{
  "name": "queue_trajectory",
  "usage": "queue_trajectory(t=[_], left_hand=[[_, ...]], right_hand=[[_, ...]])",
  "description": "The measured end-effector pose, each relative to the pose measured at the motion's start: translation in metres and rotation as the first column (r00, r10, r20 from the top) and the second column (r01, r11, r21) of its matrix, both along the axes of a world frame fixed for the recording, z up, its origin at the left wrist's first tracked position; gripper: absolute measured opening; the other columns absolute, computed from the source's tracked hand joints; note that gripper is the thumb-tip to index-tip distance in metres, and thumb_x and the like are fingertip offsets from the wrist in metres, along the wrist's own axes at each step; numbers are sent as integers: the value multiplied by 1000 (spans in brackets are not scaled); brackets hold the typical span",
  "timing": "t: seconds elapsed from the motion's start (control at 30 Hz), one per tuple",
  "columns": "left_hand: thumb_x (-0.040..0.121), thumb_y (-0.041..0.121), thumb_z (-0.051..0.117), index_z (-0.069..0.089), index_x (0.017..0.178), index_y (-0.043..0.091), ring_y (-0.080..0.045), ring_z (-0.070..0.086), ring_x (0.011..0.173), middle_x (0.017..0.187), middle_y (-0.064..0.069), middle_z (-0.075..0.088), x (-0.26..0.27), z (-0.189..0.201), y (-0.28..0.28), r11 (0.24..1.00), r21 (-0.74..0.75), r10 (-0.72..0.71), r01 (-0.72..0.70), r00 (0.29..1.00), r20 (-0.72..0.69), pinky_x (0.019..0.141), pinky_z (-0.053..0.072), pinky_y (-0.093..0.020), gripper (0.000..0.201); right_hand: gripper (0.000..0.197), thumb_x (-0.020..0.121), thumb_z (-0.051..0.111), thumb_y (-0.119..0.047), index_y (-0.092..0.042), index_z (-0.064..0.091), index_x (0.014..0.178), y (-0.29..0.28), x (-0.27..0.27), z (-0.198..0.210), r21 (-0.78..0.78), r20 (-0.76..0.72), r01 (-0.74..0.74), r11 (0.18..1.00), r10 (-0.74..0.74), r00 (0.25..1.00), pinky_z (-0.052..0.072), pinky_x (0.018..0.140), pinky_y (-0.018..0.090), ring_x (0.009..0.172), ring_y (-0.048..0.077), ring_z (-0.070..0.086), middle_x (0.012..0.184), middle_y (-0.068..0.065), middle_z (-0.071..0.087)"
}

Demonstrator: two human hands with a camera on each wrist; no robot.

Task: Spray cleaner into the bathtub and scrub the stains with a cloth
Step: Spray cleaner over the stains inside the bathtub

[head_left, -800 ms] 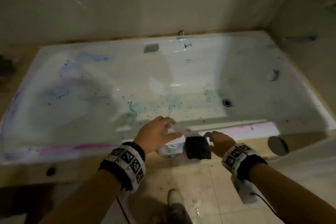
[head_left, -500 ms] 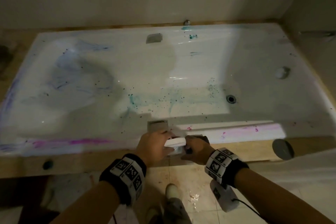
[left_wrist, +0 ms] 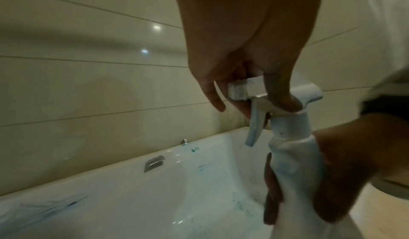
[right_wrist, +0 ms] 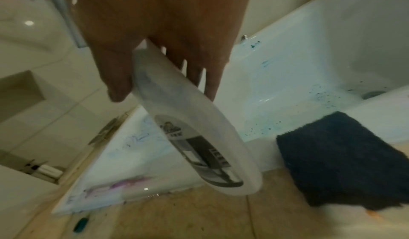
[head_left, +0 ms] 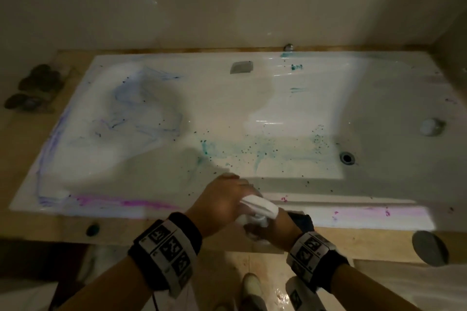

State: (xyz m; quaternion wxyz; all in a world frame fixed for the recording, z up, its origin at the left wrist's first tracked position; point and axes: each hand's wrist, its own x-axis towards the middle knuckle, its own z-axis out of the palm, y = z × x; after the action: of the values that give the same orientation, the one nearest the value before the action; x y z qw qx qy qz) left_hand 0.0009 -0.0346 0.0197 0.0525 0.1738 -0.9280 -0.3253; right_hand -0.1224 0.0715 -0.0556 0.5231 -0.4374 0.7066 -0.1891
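The white bathtub [head_left: 227, 113] carries blue scribbles on its left slope, teal smears and specks on the floor, and magenta streaks along the front rim. Both hands hold a white spray bottle [head_left: 260, 206] over that rim. My left hand [head_left: 222, 202] pinches the spray head [left_wrist: 274, 92] from above, with the trigger hanging free. My right hand [head_left: 275, 230] grips the bottle body [right_wrist: 194, 129] lower down. A dark cloth [right_wrist: 343, 158] lies on the tub edge just right of the bottle, and neither hand touches it.
The drain [head_left: 347, 158] sits at the right end of the tub floor, with a round fitting [head_left: 430, 127] on the right wall and a grey handle [head_left: 241, 67] on the far wall. Dark round items [head_left: 38, 86] stand on the left ledge. A small teal object [head_left: 92, 230] lies on the front ledge.
My left hand has closed on the spray head and my right hand has left the cloth's side to grip the bottle body. The bottle is now lifted and tilted.
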Motion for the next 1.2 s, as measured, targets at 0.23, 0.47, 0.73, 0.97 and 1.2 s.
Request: queue_trajectory(t=[0.23,0.47,0.73,0.97,1.2], left_hand=[[68,45,77,0,145,29,4,17,127,138,20,17,32,-22,-1,888,247,328,-389,910,253,107,17,-16,110],[40,64,82,-12,139,44,-3,25,133,143,21,15,39,-78,35,655,481,518,-582,810,274,110,33,-35,138],[46,51,81,18,123,41,-7,48,111,125,15,41,56,-75,13,604,493,529,-626,778,339,94,48,-30,100],[74,46,71,22,128,19,-6,47,112,126,8,42,75,-64,-21,561,605,563,-564,796,221,98,41,-23,78],[81,41,68,29,143,20,-18,37,131,144,0,37,149,-70,-133,773,421,220,-474,824,523,110,31,-35,76]], right_hand=[[20,77,72,-32,-31,55,86,-37,-23,28,-199,22,208,958,-208,978,45,77,21,84,7,59,91,-8,63],[27,79,67,-42,-18,60,89,-64,-2,65,-268,85,130,955,-110,990,50,76,27,84,16,62,89,1,66],[34,80,69,-7,-29,54,101,-121,19,85,-364,399,337,868,-182,899,52,85,29,81,-1,60,89,-17,61],[14,77,74,-14,-23,62,76,-182,82,99,-312,469,525,792,-352,810,50,50,28,48,17,56,69,9,63],[28,74,74,-39,-21,71,95,-253,148,85,-211,356,372,904,-283,890,43,49,30,56,22,53,75,6,68]])
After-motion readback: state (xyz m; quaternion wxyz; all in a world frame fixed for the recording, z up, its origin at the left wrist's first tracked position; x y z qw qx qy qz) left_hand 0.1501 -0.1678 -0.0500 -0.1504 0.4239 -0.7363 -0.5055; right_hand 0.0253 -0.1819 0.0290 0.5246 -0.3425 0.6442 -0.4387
